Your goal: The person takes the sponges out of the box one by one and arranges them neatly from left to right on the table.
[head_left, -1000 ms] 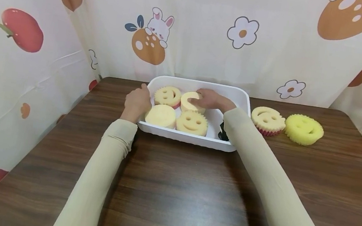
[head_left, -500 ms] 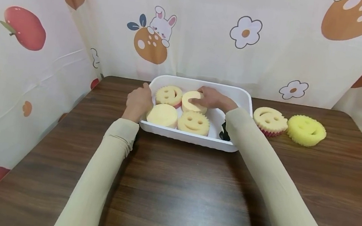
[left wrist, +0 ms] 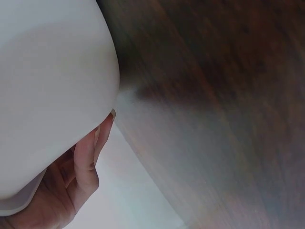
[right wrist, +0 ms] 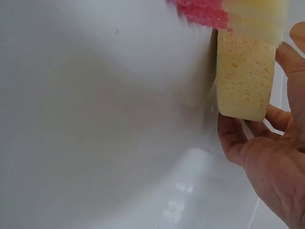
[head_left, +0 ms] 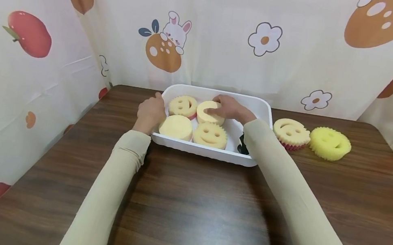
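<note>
A white plastic tray (head_left: pixel 211 153) stands at the back of the table, holding several round sponges. My left hand (head_left: pixel 150 113) grips its left side, and the left wrist view has the fingers (left wrist: pixel 86 162) against the outer wall. Inside, my right hand (head_left: pixel 228 108) holds a plain round sponge (head_left: pixel 205 117) in the back row; in the right wrist view its porous side (right wrist: pixel 245 78) sits between thumb and fingers. Left of it lies a smiley sponge (head_left: pixel 183 106) with a pink base. In front are a plain round sponge (head_left: pixel 176 127) and a scalloped smiley sponge (head_left: pixel 210 135).
A black object (head_left: pixel 242 146) lies in the tray's right part, partly behind the right sleeve (head_left: pixel 273 158). Right of the tray, a smiley sponge with a pink base (head_left: pixel 291 133) and a bright yellow one (head_left: pixel 330 144) rest on the wooden table (head_left: pixel 190 203). A patterned curtain (head_left: pixel 219 60) hangs behind.
The head view shifts slightly. Both hands keep their holds on the tray and the sponge, and nothing else visibly moves.
</note>
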Motion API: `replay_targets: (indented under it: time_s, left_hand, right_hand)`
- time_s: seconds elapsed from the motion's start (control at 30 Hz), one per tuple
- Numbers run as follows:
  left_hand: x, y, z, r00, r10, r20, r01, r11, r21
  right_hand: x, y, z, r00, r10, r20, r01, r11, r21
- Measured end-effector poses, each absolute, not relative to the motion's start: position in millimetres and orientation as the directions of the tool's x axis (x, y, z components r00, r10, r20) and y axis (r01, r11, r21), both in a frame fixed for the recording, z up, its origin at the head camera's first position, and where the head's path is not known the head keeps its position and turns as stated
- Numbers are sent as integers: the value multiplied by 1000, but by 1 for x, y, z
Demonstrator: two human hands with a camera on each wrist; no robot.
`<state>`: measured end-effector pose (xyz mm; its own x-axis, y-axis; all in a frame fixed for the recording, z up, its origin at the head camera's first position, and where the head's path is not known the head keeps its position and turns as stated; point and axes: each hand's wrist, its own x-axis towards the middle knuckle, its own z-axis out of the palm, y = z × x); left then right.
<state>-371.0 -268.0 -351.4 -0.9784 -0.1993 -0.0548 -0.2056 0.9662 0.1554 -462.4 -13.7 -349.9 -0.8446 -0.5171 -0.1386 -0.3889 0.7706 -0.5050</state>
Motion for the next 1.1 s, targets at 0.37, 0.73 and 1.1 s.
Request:
replay_targets:
  time_s: [0.37,0.73,1.1]
  left_hand:
    - [-369,-269,-352,-979,-203,-30,-205,964,169]
    - [-371,-268,-353,-978,-203,-38,-207,964,167]
    - [-369,-267,-352,-977,-207,-45,-212,963,167]
  right_hand:
    - [-464,-15,-350,-852,-501,-154,-376,789,-486]
    - [-462,-10,-348,-851,-504,-147,-370,775,-513]
    - [-461,-6,-343,-855,-507,-112,-398,779,-484]
